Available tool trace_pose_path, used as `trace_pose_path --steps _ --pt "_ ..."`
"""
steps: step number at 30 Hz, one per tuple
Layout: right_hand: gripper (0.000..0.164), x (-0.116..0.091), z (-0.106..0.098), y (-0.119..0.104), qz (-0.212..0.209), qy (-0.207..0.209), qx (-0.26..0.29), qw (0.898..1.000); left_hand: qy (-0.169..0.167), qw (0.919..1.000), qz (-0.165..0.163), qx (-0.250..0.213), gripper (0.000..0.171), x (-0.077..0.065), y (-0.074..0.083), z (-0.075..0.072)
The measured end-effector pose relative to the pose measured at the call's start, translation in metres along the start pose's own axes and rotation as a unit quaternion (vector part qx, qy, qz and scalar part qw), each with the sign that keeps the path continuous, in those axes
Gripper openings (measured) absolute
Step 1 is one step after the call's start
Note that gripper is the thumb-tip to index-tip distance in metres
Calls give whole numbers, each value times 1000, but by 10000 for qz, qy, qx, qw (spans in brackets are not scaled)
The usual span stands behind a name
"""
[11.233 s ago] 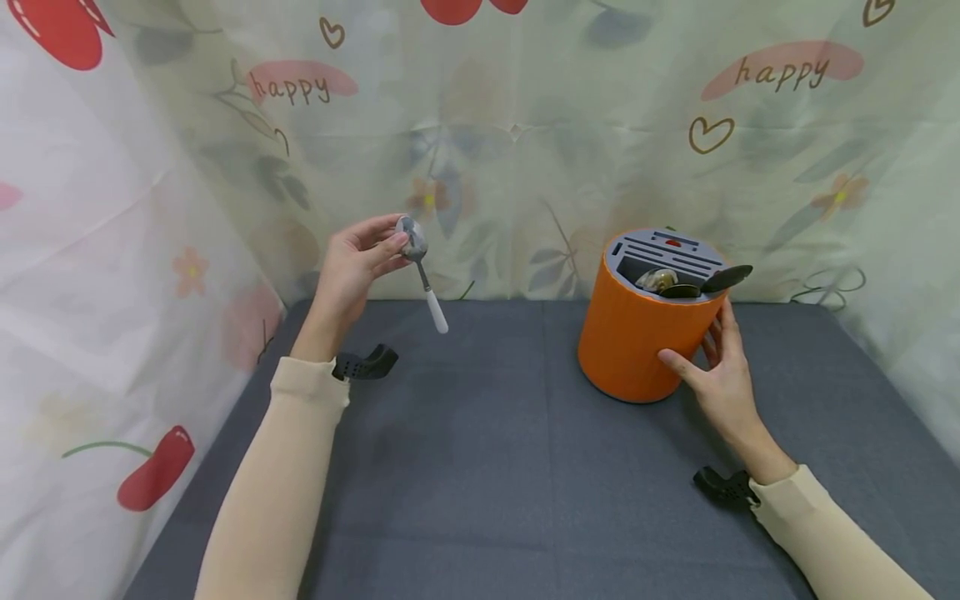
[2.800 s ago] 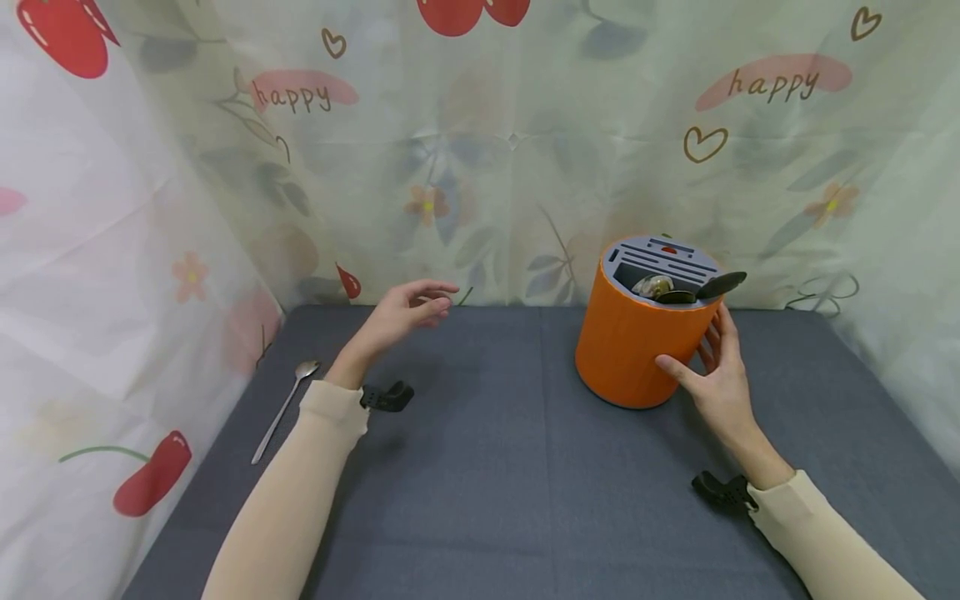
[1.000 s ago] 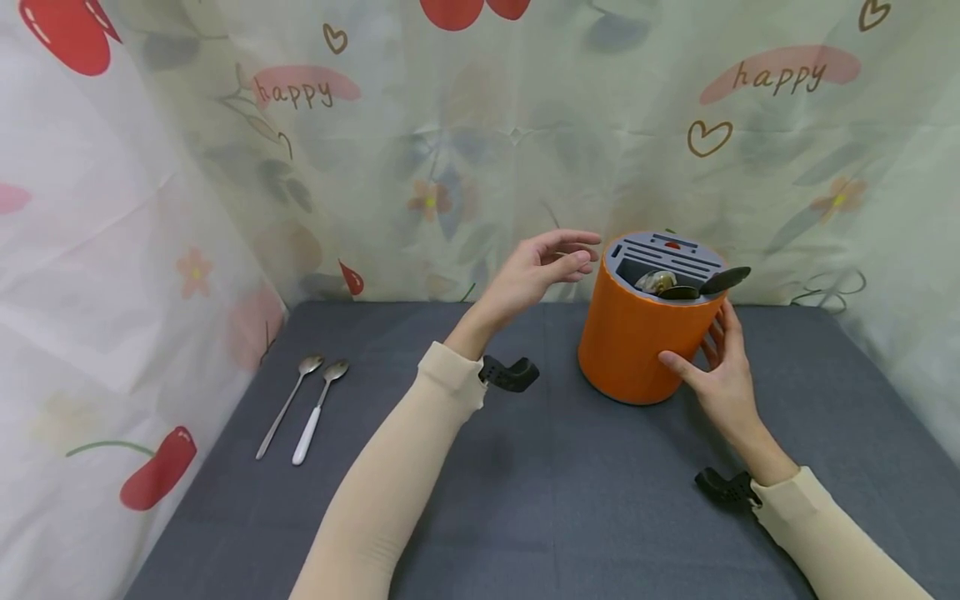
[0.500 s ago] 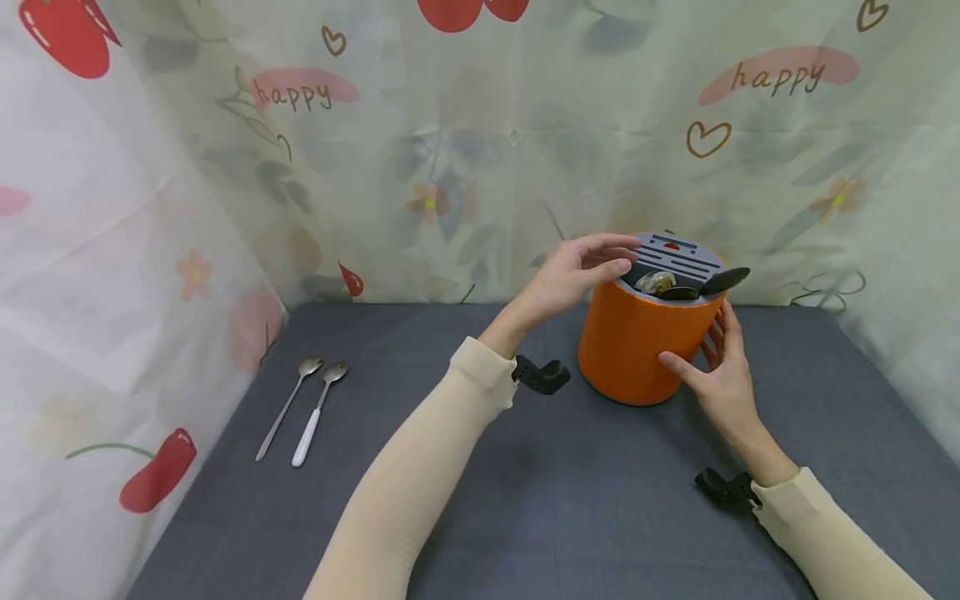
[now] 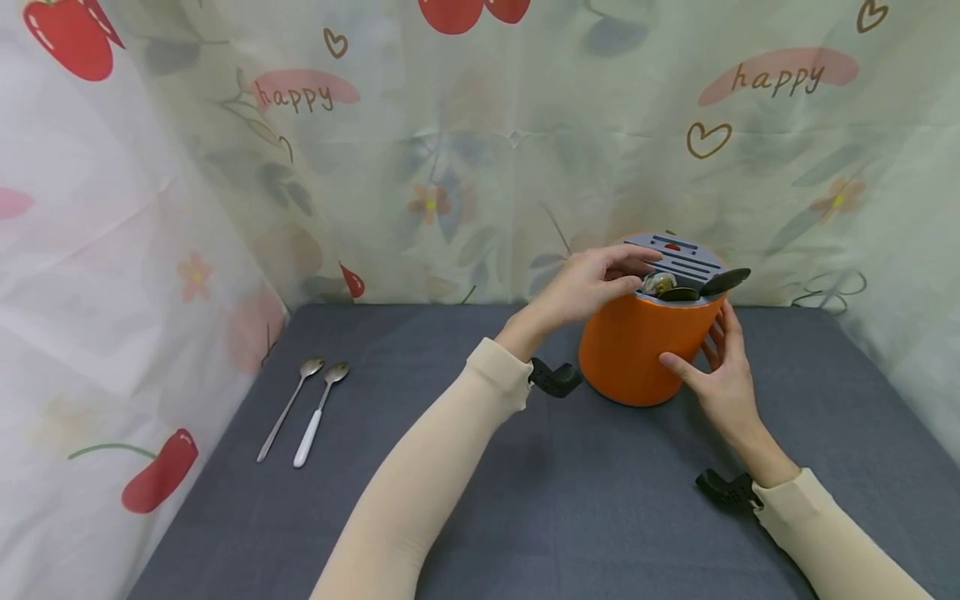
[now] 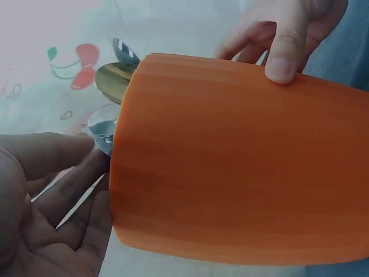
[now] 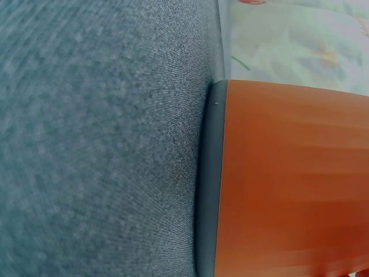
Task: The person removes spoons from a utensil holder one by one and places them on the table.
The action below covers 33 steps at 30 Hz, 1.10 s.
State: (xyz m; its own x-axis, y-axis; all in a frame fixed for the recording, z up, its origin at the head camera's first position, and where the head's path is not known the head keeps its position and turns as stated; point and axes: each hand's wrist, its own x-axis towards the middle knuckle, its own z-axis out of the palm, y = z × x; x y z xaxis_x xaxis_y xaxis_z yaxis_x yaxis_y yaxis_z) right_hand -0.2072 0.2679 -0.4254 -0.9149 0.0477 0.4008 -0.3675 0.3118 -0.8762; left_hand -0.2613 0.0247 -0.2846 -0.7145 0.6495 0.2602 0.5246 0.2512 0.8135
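Observation:
An orange cylindrical utensil holder [image 5: 630, 358] with a grey slotted top stands at the right of the table. My right hand [image 5: 723, 387] grips its right side, thumb in front and fingers behind. At the top opening is my left hand [image 5: 585, 287], thumb and fingers apart, the fingertips right by a shiny spoon bowl [image 6: 102, 130]. Some of those fingers are hidden behind the rim in the left wrist view. Also poking out of the opening are a gold-toned spoon bowl [image 6: 112, 82] and a dark spoon bowl [image 5: 724, 282] leaning right.
On the left of the grey cloth-covered table [image 5: 480, 517] lie a metal spoon [image 5: 283, 421] and a white-handled spoon [image 5: 309, 433], side by side. A patterned curtain [image 5: 495, 167] hangs along the back and sides. Black wrist mounts [image 5: 557, 379] sit at both cuffs.
The white-handled spoon, earlier in my left hand, now lies beside the metal spoon. My left hand has moved right to the holder's opening. The right hand stays on the holder.

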Motion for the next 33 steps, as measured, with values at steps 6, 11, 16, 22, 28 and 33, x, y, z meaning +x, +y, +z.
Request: trace_pose_path --steps 6,11,16,22,28,33 --pt "102 -2 0 -2 -15 -15 -37 10000 -32 9954 -187 940 40 5 3 4" --pt "101 -3 1 -2 -57 -26 -41 10000 -19 9924 -261 1201 35 6 4 5" --pt "102 -3 1 -2 -67 -31 -6 10000 142 9955 -324 875 31 8 5 5" --pt "102 -2 1 -3 18 -35 -29 10000 575 9980 -198 194 30 9 8 5" --pt "103 -1 0 -2 13 -15 6 10000 1094 9935 116 -300 29 8 13 1" --pt "104 0 0 -1 12 11 11 10000 1539 9817 516 -994 29 8 20 -6"
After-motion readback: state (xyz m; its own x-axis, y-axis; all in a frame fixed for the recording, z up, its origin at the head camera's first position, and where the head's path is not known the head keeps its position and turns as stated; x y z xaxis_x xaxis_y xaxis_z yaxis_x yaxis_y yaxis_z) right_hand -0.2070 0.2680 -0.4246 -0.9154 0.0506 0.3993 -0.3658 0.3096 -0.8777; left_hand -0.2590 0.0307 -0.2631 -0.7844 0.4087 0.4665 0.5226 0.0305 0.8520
